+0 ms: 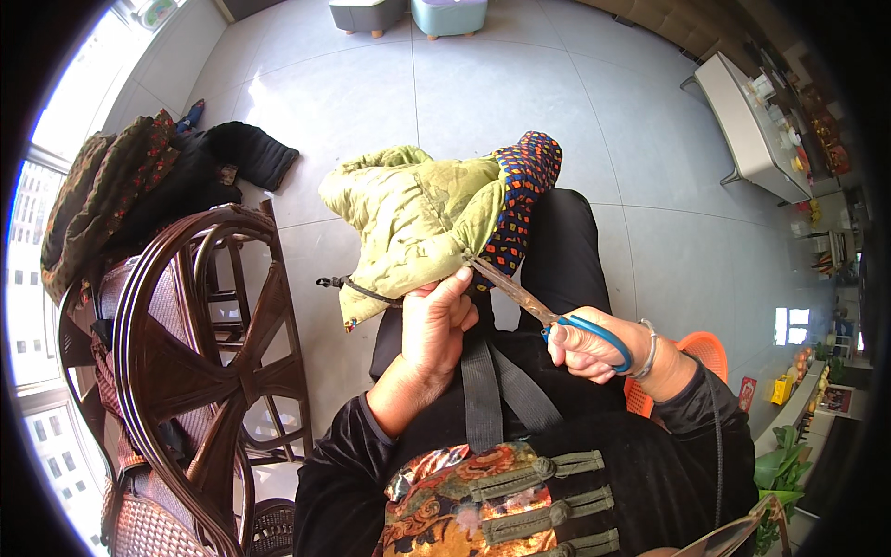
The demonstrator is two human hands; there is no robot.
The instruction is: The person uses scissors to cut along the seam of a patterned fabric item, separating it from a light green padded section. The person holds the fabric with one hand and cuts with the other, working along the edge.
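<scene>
A light green quilted garment (pixel 411 209) lies across my lap, with a dark cloth part (pixel 525 188) patterned in orange and yellow on its right side. My left hand (pixel 435 313) pinches the garment's near edge between thumb and fingers. In my right hand (pixel 592 344) is a pair of scissors (pixel 515 289) with blue handles and brown, rusty-looking blades. The blade tips touch the green fabric just beyond my left thumb; whether the blades are parted there is hard to tell. A black cord (pixel 365 289) with a toggle hangs at the garment's left corner.
Dark rattan chairs (pixel 237 376) stand close on my left, with dark padded clothing (pixel 188 167) piled over one. An orange plastic basket (pixel 703 351) is by my right forearm. Two small stools (pixel 449 17) and a white table (pixel 748 125) stand farther off on the tiled floor.
</scene>
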